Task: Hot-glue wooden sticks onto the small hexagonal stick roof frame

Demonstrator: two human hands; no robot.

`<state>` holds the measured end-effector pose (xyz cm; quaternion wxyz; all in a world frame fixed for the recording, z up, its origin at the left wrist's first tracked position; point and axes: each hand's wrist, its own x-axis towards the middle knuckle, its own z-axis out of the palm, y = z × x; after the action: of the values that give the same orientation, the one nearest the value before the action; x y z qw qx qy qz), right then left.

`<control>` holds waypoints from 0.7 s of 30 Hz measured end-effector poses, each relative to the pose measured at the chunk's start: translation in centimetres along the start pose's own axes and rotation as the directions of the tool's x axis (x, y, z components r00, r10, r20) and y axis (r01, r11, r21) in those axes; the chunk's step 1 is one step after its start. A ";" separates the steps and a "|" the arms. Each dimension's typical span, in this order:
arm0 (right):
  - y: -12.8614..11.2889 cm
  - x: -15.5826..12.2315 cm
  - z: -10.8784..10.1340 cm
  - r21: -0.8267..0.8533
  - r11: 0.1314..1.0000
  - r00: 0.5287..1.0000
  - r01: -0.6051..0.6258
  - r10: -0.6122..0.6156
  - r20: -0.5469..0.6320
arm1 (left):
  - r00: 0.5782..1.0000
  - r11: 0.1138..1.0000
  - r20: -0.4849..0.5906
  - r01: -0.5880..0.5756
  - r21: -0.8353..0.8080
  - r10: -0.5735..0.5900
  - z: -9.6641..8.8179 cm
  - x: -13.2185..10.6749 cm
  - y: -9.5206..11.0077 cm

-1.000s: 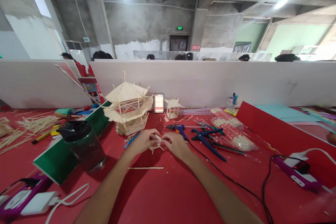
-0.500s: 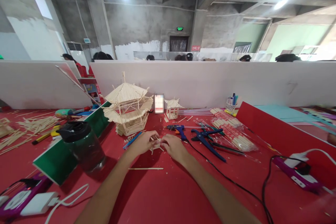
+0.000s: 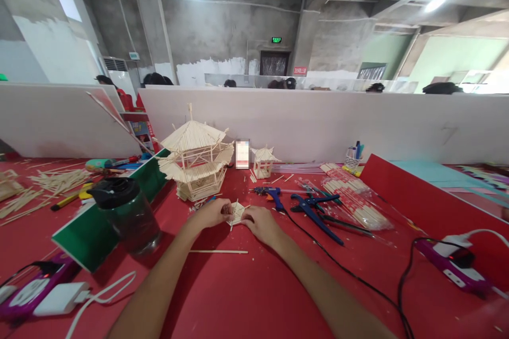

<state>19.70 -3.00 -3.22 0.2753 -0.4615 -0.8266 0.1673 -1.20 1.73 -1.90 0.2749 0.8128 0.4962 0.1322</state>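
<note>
A small many-sided frame of pale wooden sticks (image 3: 237, 214) sits low over the red table between my hands. My left hand (image 3: 214, 214) pinches its left side with bent fingers. On the opposite side, my right hand (image 3: 260, 221) has its fingers closed at the frame's right edge. A single loose stick (image 3: 218, 251) lies nearer to me. Beyond my left hand stands a two-tiered stick pavilion (image 3: 194, 161), and a much smaller stick pavilion (image 3: 263, 163) is farther back. The blue glue gun (image 3: 273, 196) rests just past my right hand.
Blue cutting pliers (image 3: 316, 212) and bagged sticks (image 3: 353, 196) lie to the right. A dark water bottle (image 3: 127, 217) stands left by a green board (image 3: 85, 241). Purple power strips (image 3: 453, 267) with cords and a red divider (image 3: 429, 201) flank the work area.
My hands have drawn slightly apart, so more of the stick frame shows between them. The frame looks turned flatter toward me. The view has shifted a little.
</note>
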 end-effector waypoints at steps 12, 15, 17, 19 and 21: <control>-0.1 0.1 0.6 -0.026 1.000 0.999 0.000 -0.001 -0.036 | 0.998 0.996 0.027 -0.051 0.072 0.049 -0.4 -0.9 1.3; -0.1 0.1 0.7 -0.021 1.000 0.999 -0.006 0.005 -0.043 | 0.997 0.997 0.048 -0.065 0.037 0.063 -0.3 -1.0 1.6; 0.0 0.2 0.7 -0.009 1.000 0.999 -0.007 0.007 -0.049 | 0.998 0.999 0.053 -0.047 0.016 0.046 -0.2 -1.0 1.5; 0.2 0.2 0.6 0.031 0.999 0.999 -0.018 0.020 -0.049 | 0.998 0.999 0.048 -0.028 0.027 0.027 -0.1 -0.9 1.4; 0.5 0.1 0.5 0.122 0.992 0.998 -0.038 0.043 -0.040 | 0.999 0.999 0.045 -0.018 0.051 0.016 0.0 -0.8 1.3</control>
<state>19.73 -2.65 -3.84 0.3170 -0.4642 -0.7993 0.2126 -0.65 0.61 -1.08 0.2639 0.8265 0.4863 0.1038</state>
